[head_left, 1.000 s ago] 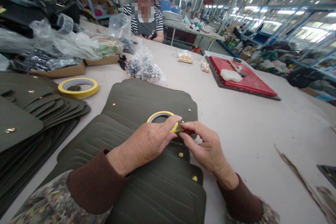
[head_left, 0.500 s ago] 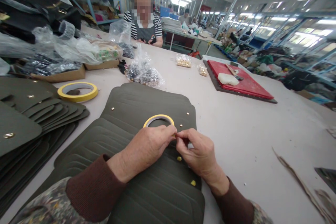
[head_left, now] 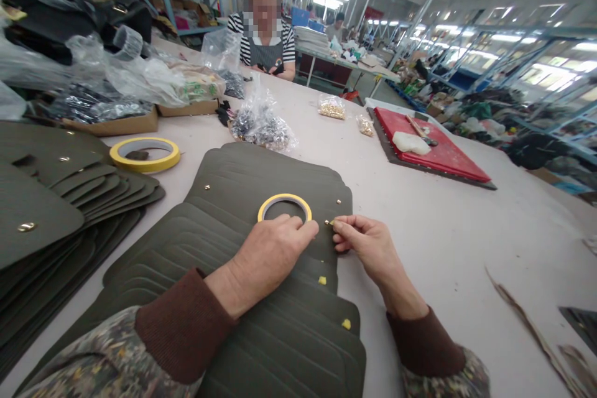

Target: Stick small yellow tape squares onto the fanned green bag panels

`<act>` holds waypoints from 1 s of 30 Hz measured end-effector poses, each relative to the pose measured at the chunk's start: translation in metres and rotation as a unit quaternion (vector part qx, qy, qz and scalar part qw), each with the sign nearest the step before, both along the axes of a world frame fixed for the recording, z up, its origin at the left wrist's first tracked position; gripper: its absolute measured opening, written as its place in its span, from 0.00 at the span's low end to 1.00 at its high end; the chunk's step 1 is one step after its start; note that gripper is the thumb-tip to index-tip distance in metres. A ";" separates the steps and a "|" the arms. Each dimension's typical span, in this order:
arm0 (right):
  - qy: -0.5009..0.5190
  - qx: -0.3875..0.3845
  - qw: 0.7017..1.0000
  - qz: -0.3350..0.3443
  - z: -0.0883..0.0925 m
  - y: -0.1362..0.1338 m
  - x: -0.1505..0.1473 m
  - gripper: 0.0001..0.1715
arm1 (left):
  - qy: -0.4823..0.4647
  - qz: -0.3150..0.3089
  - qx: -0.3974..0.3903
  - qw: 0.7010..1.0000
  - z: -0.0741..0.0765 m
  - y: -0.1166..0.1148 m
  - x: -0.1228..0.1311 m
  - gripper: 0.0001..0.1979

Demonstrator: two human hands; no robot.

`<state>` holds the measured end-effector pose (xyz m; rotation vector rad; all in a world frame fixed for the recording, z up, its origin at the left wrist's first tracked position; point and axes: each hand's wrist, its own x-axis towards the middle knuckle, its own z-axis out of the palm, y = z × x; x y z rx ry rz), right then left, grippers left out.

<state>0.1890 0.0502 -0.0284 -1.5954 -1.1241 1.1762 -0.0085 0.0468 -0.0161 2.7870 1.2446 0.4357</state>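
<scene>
My left hand (head_left: 273, 255) is closed over the near rim of a roll of yellow tape (head_left: 267, 206), which is tilted above a stack of dark green leather panels (head_left: 280, 168). To its right, my right hand (head_left: 366, 242) pinches a tiny piece of yellow tape (head_left: 331, 222) at a small gold stud (head_left: 327, 222) near the panel's right edge. Another gold stud (head_left: 339, 201) shows just above. Lower down, yellow tape bits (head_left: 322, 280) sit along the right side of the overlapping panels. The left hand's fingertips are partly hidden.
A second yellow tape roll (head_left: 161, 163) lies beside more stacked panels (head_left: 41, 193) at left. Clear bags of small parts (head_left: 263, 121) and gold pieces (head_left: 332, 109) stand farther back. A red board (head_left: 448, 152) lies at right. A person (head_left: 263, 43) sits across the table.
My hands have moved apart. The right hand has shifted right to the stud with a bit of tape, while the left stays at the tape roll. The view has shifted slightly.
</scene>
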 end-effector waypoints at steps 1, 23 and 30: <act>-0.010 0.000 1.000 0.006 0.000 0.001 0.001 0.16 | 0.026 0.004 -0.005 1.000 -0.001 0.001 0.000 0.04; -0.303 0.166 0.938 0.019 -0.012 -0.009 -0.006 0.11 | 0.061 0.002 -0.029 0.998 -0.004 0.004 0.000 0.06; -0.435 0.240 0.866 0.061 -0.014 -0.003 -0.011 0.10 | 0.036 -0.018 -0.045 0.998 -0.004 0.005 -0.003 0.06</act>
